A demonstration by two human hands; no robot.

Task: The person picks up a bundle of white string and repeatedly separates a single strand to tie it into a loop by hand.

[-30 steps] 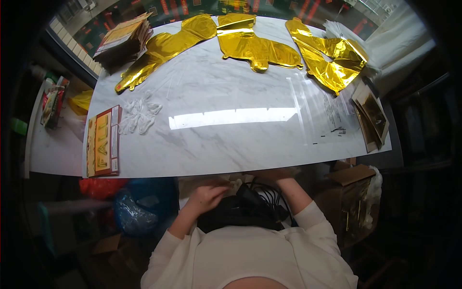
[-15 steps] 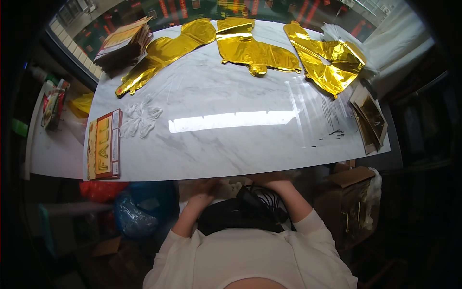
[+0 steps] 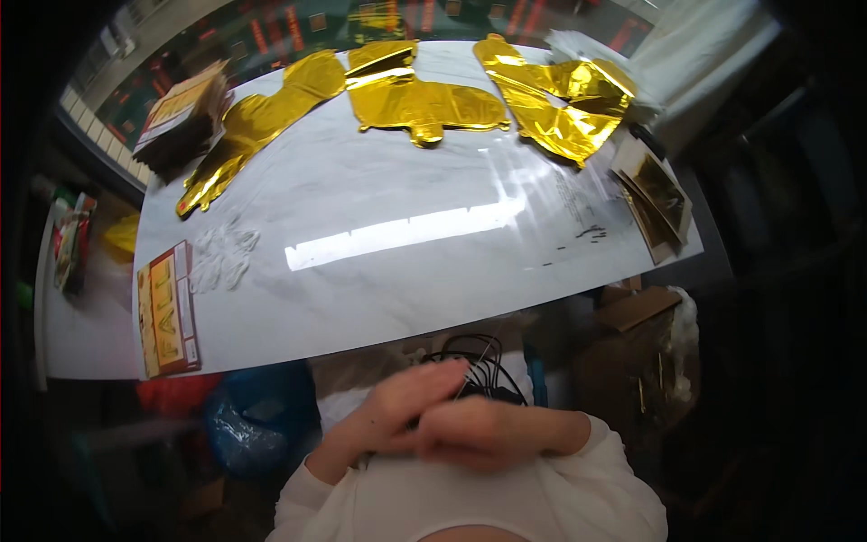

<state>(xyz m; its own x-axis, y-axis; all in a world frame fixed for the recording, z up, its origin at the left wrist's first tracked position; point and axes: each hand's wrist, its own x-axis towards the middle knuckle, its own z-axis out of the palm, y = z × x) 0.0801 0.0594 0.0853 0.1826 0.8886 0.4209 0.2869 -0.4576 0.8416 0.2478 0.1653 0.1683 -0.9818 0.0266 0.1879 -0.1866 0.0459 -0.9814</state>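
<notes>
One orange packet (image 3: 166, 312), large word printed; hands (image 3: 402, 402) (image 3: 479, 432) near cables (image 3: 506, 388).

Lower ctr of frame: off-white top (image 3: 442, 497), plain front, curved neckline (image 3: 470, 527) at btm edge. L sleeve (image 3: 312, 495) & R sleeve (image 3: 612, 471) same off-white, loose, ending partway down forearms (image 3: 341, 452). L hand (image 3: 397, 404) & R hand (image 3: 479, 427) bare, R blurred.

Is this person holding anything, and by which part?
It cannot be told: left hand and right hand are blurred, close together; no held thing shows.

3 foil balloons (image 3: 262, 122) (image 3: 429, 104) (image 3: 578, 126), 2 hands (image 3: 408, 397) (image 3: 479, 430)
</notes>
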